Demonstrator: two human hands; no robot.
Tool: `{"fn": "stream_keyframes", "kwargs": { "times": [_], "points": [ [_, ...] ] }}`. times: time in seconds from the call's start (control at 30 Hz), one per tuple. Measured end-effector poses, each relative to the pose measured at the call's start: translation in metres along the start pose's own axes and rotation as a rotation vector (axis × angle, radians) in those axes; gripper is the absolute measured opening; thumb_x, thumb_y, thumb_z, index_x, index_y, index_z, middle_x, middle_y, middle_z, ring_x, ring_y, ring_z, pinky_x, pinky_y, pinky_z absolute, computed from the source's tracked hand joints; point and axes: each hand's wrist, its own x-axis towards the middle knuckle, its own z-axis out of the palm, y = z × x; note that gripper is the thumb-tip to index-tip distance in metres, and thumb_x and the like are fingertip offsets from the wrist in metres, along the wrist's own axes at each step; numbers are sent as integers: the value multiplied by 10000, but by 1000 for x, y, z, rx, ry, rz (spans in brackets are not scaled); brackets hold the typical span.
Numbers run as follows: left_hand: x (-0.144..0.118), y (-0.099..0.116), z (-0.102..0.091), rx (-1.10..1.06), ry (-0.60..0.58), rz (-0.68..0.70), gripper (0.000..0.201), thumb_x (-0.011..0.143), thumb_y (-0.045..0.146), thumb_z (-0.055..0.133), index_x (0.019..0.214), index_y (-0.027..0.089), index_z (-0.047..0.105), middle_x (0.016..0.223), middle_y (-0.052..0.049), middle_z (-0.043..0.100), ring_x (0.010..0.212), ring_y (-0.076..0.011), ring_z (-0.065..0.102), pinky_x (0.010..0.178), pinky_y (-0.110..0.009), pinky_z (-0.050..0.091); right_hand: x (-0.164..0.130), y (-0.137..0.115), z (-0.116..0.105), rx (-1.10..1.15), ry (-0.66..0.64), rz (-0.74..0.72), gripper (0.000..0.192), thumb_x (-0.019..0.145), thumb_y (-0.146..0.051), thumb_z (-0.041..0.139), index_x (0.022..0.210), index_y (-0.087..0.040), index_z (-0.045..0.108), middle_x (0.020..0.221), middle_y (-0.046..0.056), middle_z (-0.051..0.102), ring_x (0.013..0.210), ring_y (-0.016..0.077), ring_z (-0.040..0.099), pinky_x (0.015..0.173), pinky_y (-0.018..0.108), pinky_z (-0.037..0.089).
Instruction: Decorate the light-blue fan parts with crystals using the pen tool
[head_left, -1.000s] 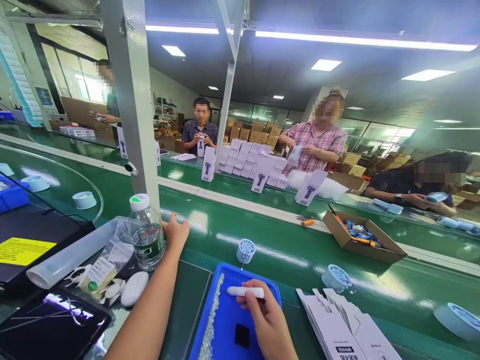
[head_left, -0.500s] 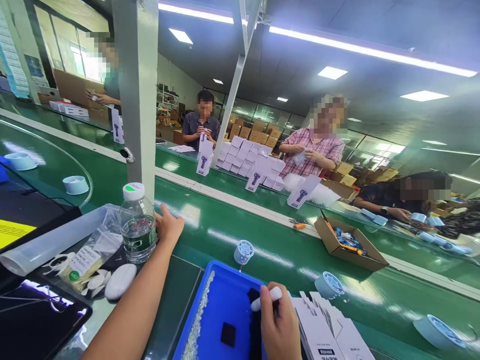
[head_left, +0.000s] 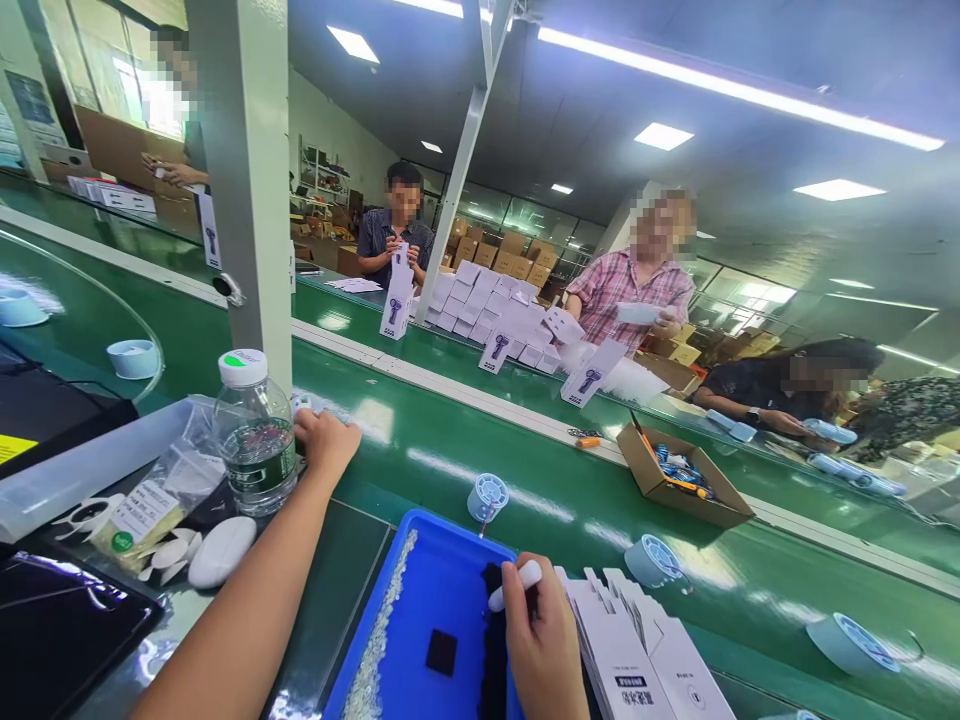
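My left hand (head_left: pixel 324 442) reaches forward and rests by the base of the grey post (head_left: pixel 244 190), just right of a clear water bottle (head_left: pixel 253 436) with a white cap. Its fingers curl around something small that I cannot make out. My right hand (head_left: pixel 541 640) is closed around a white pen-shaped tool (head_left: pixel 514 586) together with a black strip (head_left: pixel 493 640), over the blue tray (head_left: pixel 442 590). A line of small clear beads (head_left: pixel 377 650) and a black square pad (head_left: pixel 441 651) lie in the tray.
Flat white cartons (head_left: pixel 645 660) lie fanned right of the tray. Round pale-blue fan parts (head_left: pixel 489 495) sit on the green conveyor belt (head_left: pixel 570 520), beside an open brown box (head_left: pixel 679 475). A plastic bag (head_left: pixel 154 495), white oval case (head_left: pixel 221 550) and dark tablet (head_left: pixel 60 630) lie left. People work opposite behind stacked white boxes (head_left: pixel 495 315).
My right hand turned the white tool from lying level to pointing up and took hold of the black strip. The view swung right; my left hand stayed by the bottle.
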Motion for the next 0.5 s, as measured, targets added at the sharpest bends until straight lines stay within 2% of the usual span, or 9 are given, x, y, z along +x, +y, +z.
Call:
{"fn": "stream_keyframes", "kwargs": {
  "times": [0.1,0.23,0.37,0.5],
  "points": [
    [1,9,-6,35,-71,62,305,755,224,509,972,30,600,1212,-247,463,1158,-384,451,1018,-436,327,0,-2,0,-4,-3,-51,292,955,-393,404,725,-219,456,628,-34,484,547,125,466,545,224,377],
    [2,16,-8,36,-110,90,371,737,185,522,1086,63,541,1114,-218,551,1064,-337,537,920,-414,406,0,-2,-1,-36,33,-52,295,956,-380,410,708,-224,444,602,-38,481,532,123,462,539,220,375],
    [1,11,-5,39,-146,95,338,744,180,517,1074,114,551,1130,-222,537,1069,-349,525,872,-424,419,0,1,-2,-51,20,-40,298,955,-381,409,702,-226,433,591,-40,476,522,122,457,530,217,375],
    [-4,14,-9,24,-162,82,252,797,247,480,1016,172,579,1148,-206,493,1161,-395,424,853,-451,413,-1,-2,1,-28,4,-73,265,949,-356,425,723,-221,457,609,-37,481,528,118,463,527,209,382]
  ]
}}
